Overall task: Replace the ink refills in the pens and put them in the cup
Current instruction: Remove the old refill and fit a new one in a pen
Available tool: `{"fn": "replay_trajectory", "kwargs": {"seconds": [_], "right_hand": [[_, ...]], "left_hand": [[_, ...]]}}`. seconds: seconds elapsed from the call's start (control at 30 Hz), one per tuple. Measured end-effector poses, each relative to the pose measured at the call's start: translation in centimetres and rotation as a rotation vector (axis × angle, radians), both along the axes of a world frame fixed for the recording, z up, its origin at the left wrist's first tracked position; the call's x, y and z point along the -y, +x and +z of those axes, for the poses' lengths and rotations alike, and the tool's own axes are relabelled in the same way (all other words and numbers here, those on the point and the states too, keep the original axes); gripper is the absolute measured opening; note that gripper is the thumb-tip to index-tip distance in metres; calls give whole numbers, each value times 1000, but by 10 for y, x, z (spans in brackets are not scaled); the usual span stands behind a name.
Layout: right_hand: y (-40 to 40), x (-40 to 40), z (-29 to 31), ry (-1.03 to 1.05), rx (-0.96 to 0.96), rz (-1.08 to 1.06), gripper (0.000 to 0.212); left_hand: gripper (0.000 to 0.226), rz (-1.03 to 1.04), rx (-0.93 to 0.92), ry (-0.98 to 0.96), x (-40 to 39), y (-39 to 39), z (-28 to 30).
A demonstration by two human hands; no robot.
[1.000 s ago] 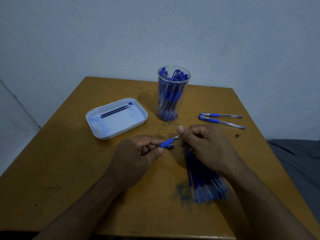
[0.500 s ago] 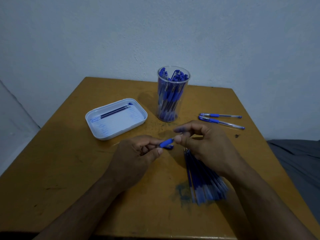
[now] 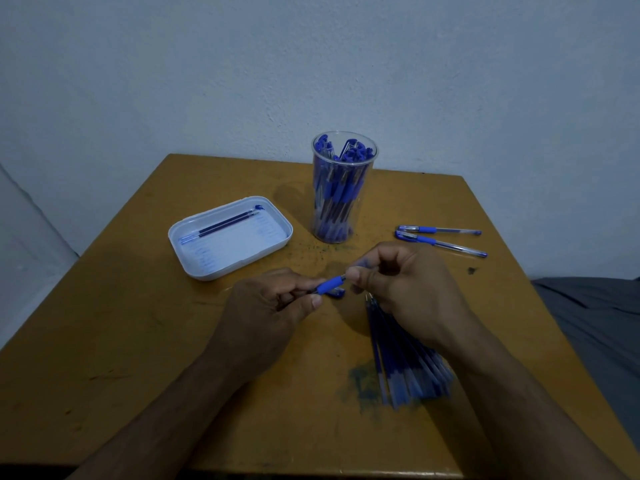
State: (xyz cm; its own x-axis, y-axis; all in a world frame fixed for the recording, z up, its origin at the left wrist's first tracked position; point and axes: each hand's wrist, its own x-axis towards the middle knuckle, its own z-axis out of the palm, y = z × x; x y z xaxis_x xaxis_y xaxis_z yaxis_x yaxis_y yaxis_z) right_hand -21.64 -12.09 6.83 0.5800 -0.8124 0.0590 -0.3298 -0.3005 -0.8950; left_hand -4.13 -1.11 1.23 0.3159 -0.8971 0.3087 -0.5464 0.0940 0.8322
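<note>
Above the table [image 3: 145,341], a pen [image 3: 330,284] is gripped by the left hand [image 3: 266,313] while its tip is pinched by the right hand [image 3: 405,285]; the pen-filled cup [image 3: 343,188] stands beyond.

Bare forearms [image 3: 194,393], no sleeves.

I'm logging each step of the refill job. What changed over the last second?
The right hand shifted its fingers at the tip of the pen, which the left hand kept gripping. The cup, tray and refills stayed put.
</note>
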Motion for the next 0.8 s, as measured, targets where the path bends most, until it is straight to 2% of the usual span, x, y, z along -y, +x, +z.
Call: {"fn": "replay_trajectory", "kwargs": {"seconds": [0.17, 0.27, 0.33, 0.4, 0.47, 0.57, 0.7, 0.8], "right_hand": [[7, 1, -4, 18, 23, -27, 14], [12, -1, -3, 142, 110, -34, 10], [16, -2, -4, 126, 95, -45, 24], [19, 0, -6, -98, -94, -82, 25], [26, -3, -8, -319, -366, -67, 21], [39, -8, -17, -432, -648, 7, 23], [45, -14, -18, -458, -752, 46, 20], [42, -14, -17, -442, -676, 45, 14]], "left_hand": [[28, 43, 17, -24, 0, 0, -1], [27, 75, -34, -28, 0, 1, 0], [25, 109, -112, -31, 1, 2, 1], [22, 155, -210, -39, 2, 4, 2], [21, 192, -292, -48, 4, 6, 4], [24, 221, -330, -61, 4, 7, 5], [25, 224, -338, -60, 3, 6, 5], [25, 216, -343, -58, 3, 6, 5]]}}
